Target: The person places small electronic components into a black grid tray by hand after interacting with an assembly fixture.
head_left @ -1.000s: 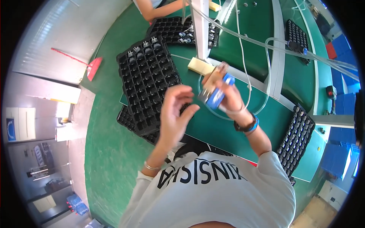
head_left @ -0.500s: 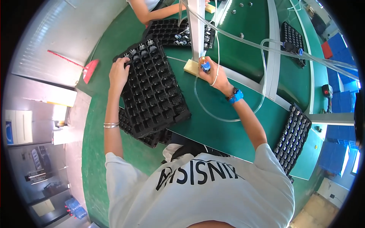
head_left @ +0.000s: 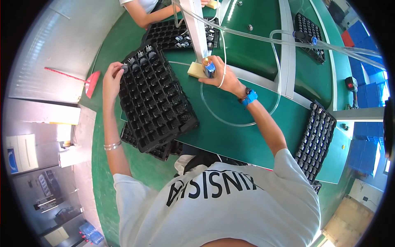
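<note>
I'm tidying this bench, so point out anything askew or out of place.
The black compartment tray by the left hand sits askew on the lower tray, their edges out of line. A small metal part lies loose on the green worktop, outside any tray.

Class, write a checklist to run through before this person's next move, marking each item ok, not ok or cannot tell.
1. Left hand at the upper-left corner of the black plastic, many-pocketed tray: ok.
2. Small grey part at the left fingertips fully seated in a pocket: cannot tell; the fingers partly hide it.
3. Right hand holding the small blue-and-amber object: ok.
4. Thin white flexible line clear of the right hand: not ok; it crosses in front.
5. Tray squarely aligned with the black plastic tray beneath: not ok; they lie askew.
</note>
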`<state>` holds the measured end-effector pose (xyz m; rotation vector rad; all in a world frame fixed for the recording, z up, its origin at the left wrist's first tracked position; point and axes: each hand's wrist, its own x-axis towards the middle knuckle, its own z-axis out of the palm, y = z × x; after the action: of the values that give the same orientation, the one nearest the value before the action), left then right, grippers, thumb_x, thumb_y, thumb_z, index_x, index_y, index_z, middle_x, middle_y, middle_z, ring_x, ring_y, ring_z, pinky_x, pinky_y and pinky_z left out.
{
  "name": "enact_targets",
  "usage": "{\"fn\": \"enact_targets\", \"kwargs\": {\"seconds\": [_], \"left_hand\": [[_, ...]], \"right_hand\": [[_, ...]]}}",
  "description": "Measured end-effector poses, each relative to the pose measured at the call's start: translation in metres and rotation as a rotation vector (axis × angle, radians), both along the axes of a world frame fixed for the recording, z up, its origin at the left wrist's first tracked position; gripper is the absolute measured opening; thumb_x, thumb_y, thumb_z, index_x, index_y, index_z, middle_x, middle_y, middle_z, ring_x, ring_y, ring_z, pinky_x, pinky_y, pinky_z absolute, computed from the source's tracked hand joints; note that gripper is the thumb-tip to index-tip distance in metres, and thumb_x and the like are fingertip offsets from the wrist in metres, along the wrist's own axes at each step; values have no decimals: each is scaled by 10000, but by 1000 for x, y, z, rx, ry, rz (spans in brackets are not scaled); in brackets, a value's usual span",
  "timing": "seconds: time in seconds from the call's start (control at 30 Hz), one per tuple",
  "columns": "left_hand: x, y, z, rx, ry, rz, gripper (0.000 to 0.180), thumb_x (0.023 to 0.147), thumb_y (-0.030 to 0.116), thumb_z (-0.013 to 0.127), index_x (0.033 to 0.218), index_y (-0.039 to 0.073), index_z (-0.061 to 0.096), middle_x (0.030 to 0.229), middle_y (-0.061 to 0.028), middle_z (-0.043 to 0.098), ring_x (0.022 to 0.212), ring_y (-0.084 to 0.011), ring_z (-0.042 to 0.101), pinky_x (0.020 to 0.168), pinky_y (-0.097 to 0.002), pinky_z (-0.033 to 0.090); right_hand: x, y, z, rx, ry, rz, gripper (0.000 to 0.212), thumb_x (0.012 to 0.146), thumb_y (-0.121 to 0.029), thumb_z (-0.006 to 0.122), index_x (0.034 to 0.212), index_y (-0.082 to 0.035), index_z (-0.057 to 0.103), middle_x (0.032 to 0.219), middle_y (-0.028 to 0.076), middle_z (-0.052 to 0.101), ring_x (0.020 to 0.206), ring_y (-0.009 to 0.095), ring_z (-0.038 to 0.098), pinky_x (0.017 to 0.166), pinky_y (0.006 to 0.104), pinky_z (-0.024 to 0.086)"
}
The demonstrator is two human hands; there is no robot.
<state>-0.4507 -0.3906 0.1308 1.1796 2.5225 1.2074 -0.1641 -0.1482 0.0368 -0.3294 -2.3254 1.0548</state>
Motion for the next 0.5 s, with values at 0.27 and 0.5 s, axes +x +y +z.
{"fn": "enact_targets", "kwargs": {"seconds": [0.27,0.5], "left_hand": [[151,-29,33,494,-901,-362,185,921,123,464,1090,57,423,1013,-92,510,892,-141,502,763,-240,423],[221,-39,20,549,-983,-245,299,872,165,586,1110,36,457,999,-67,546,882,-139,520,790,-263,425]], "right_hand": [[-8,52,-20,-135,109,-445,261,793,-209,602,994,-62,525,863,180,613,765,375,595,687,370,491],[14,166,-52,314,121,-712,285,802,-260,595,1018,-88,526,779,175,618,703,390,594,603,457,481]]}}
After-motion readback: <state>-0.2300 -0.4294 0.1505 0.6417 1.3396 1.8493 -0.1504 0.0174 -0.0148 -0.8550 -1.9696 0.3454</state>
